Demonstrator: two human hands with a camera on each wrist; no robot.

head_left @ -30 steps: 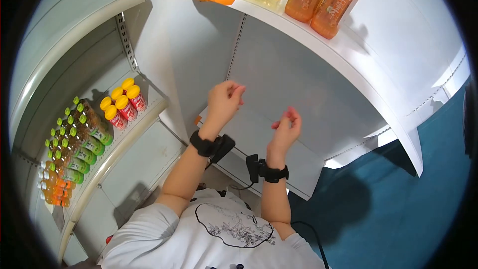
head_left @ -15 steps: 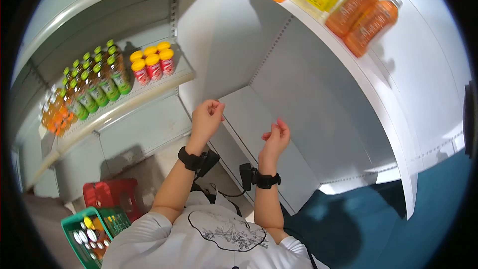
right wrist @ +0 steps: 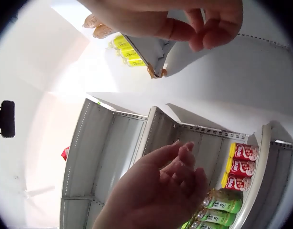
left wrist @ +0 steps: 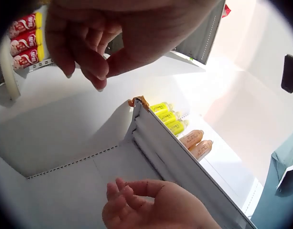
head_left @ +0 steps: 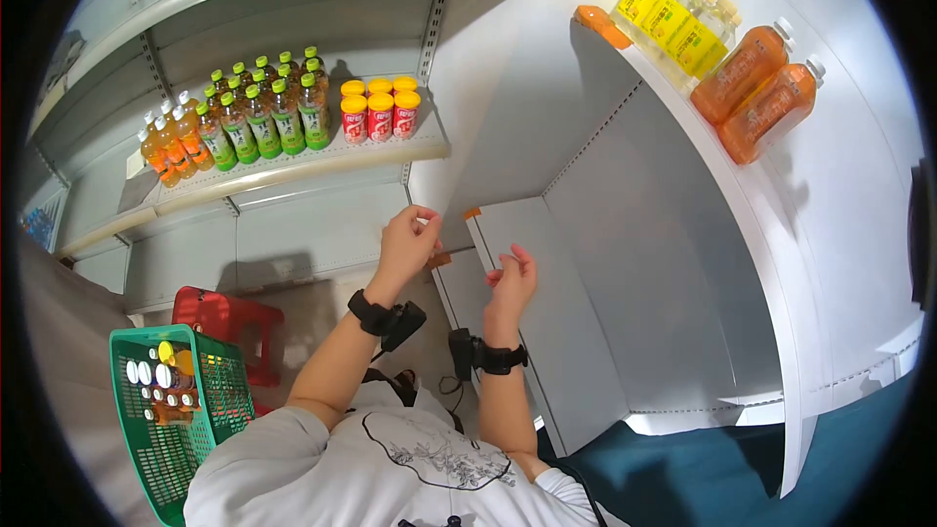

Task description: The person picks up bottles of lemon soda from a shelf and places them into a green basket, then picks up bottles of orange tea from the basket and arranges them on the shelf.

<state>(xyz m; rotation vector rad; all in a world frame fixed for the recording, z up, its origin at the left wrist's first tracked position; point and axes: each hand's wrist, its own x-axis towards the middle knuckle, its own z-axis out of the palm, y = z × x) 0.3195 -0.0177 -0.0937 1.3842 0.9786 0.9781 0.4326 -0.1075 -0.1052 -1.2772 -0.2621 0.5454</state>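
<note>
Two empty hands hover at the bare shelf's front rail. The left hand, fingers loosely curled, is just beside its orange end cap. The right hand, likewise loosely curled, lies nearer along the rail, which runs toward the person.

Bright even light, fisheye-curved dark edges, washed-out glare in wrist views

At eleven o'clock, green-capped bottles wore green labels beside red cans with yellow lids. At two o'clock were orange bottles and yellow-labelled bottles. The central white shelf board had an orange end cap. At eight o'clock were a green basket and a red stool. The white shirt bore a black line drawing.
</note>
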